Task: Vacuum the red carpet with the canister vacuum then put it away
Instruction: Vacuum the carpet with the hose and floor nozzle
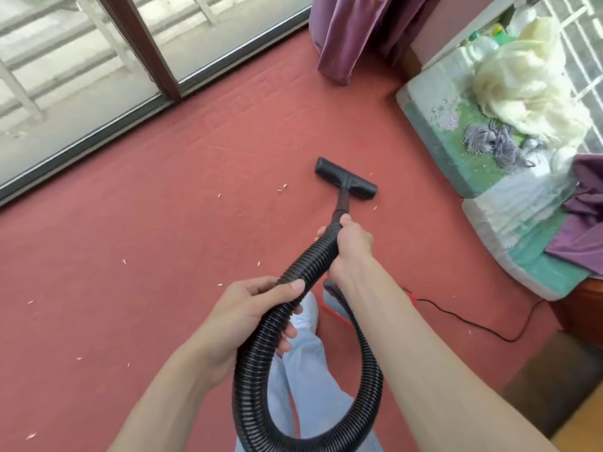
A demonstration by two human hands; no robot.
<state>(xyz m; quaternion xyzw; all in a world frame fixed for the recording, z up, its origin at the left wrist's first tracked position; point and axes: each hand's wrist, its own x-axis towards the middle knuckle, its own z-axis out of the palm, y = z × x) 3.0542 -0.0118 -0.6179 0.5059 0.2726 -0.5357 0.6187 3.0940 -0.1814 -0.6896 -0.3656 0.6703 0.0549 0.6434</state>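
Vacuuming in progress: nozzle [346,179] flat on red carpet [156,230], mid-floor; right hand [350,247] clamped round hose [257,370] top, left hand [254,309] wrapped round its nearer loop. Pale scraps [124,261] lie uncollected at left; putting away judged outstanding

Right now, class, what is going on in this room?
A person is vacuuming the red carpet. Their right hand grips the black hose just behind the wand; their left hand holds the hose further back. The floor nozzle sits on the carpet, with pale scraps scattered around it.
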